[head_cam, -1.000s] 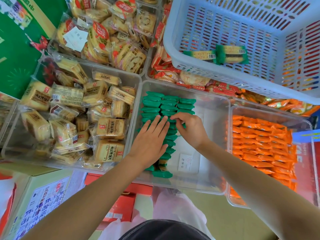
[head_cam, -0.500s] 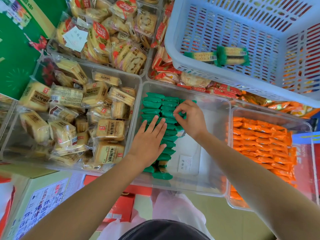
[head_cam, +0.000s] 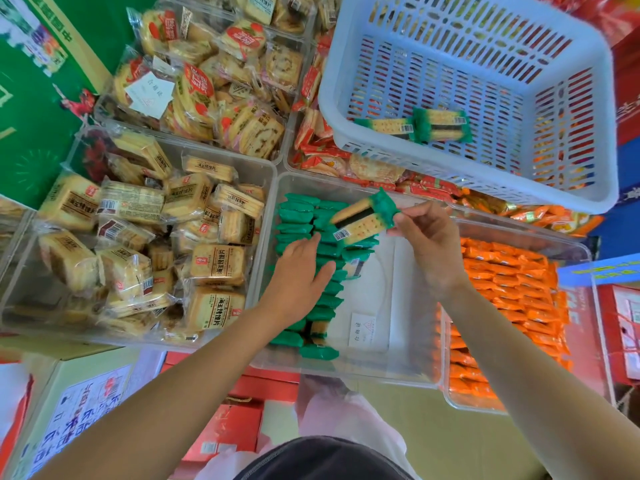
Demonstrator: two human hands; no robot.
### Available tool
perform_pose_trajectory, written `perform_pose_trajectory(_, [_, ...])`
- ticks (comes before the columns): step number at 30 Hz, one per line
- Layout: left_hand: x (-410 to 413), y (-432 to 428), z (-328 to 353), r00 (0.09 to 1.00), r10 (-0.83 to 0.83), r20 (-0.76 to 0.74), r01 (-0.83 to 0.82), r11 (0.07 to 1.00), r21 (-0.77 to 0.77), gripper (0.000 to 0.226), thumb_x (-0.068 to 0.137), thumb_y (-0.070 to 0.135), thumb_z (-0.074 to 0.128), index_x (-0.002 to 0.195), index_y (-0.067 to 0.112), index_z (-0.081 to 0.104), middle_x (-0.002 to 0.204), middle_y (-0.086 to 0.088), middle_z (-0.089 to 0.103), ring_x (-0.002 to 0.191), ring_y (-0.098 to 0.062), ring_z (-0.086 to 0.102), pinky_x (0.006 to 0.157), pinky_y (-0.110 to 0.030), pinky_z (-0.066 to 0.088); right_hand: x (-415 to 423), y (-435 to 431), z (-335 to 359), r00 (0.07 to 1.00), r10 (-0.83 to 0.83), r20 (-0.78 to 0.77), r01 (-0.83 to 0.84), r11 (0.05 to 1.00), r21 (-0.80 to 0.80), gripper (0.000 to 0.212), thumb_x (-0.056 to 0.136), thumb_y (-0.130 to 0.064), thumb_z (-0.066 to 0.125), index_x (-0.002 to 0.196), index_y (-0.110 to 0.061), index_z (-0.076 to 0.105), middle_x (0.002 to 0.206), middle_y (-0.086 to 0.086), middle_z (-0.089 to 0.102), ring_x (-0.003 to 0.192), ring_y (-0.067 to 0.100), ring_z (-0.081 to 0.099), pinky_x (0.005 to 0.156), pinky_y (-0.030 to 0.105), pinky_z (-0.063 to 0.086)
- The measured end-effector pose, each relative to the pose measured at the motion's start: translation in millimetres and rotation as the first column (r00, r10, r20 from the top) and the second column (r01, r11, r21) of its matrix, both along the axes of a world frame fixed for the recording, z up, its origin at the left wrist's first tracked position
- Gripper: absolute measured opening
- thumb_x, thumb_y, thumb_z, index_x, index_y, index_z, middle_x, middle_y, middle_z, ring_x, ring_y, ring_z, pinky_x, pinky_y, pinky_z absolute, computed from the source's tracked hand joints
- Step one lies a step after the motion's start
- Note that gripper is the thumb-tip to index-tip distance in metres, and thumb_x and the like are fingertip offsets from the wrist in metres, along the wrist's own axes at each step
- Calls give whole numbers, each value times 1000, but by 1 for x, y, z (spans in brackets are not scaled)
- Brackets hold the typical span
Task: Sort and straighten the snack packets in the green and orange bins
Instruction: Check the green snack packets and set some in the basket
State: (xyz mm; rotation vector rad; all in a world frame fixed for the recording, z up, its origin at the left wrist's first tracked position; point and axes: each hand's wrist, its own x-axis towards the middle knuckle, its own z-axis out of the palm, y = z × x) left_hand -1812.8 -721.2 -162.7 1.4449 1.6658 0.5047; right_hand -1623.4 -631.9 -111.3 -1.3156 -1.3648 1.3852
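The right hand [head_cam: 429,247] pinches one snack packet [head_cam: 360,218] by its crimped green end between thumb and fingertips, holding it in the air above the far part of the clear bin [head_cam: 398,296]. The packet is tilted, with its held end higher and further right. Its middle is transparent and shows pale, dotted crackers with a dark filling stripe. Both ends are printed solid green, and a small barcode label sits near the lower end. Below it, the left hand [head_cam: 299,268] lies palm down with its fingers straight and slightly spread, grasping nothing, and rests on the green packets [head_cam: 298,216]. These stand on edge in two close rows along the left wall of the bin, so mostly their green ends show. The rows are fairly even at the far end and looser toward the near end, where a few packets lie skewed. The right half of the bin floor is bare except for a white paper slip [head_cam: 367,329]. Just to the right, a second clear bin [head_cam: 460,405] holds orange packets [head_cam: 509,282] packed on edge in tight rows. A white slotted basket [head_cam: 519,188] sits beyond both bins with two more green-ended cracker packets [head_cam: 440,128] lying in it side by side.
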Motion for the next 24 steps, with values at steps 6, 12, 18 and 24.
perform_pose_trajectory(6, [7,0,19,645,336,686,-339,931,-138,16,98,22,55,111,13,58,107,5,70,92,-14,70,81,-34,56,2,-20,2,996,-47,-73,29,971,-236,18,92,-4,62,77,-13,59,85,10,70,83,27,70,68,25,58])
perform_pose_trajectory(12, [5,-16,19,634,273,724,-274,954,-120,21,92,21,61,109,11,64,100,0,72,81,-8,68,68,-21,52,-2,-30,9,994,45,-104,-68,970,-235,17,93,-17,59,79,-8,58,75,-4,69,75,11,65,67,24,52])
perform_pose_trajectory(18, [-4,-37,14,567,356,743,-275,932,-236,44,86,44,56,106,8,72,99,-14,74,89,-27,64,68,-22,51,5,-44,10,966,-5,-258,-113,890,-442,23,87,-26,60,84,-3,58,86,7,69,80,17,67,64,21,54])
perform_pose_trajectory(24, [-1,-55,17,851,188,491,-254,964,72,65,93,34,62,149,29,30,140,11,45,116,0,50,89,-19,48,0,-61,16,976,-129,-176,32,883,-468,23,96,-16,56,78,-2,60,74,2,71,71,12,69,61,21,56])
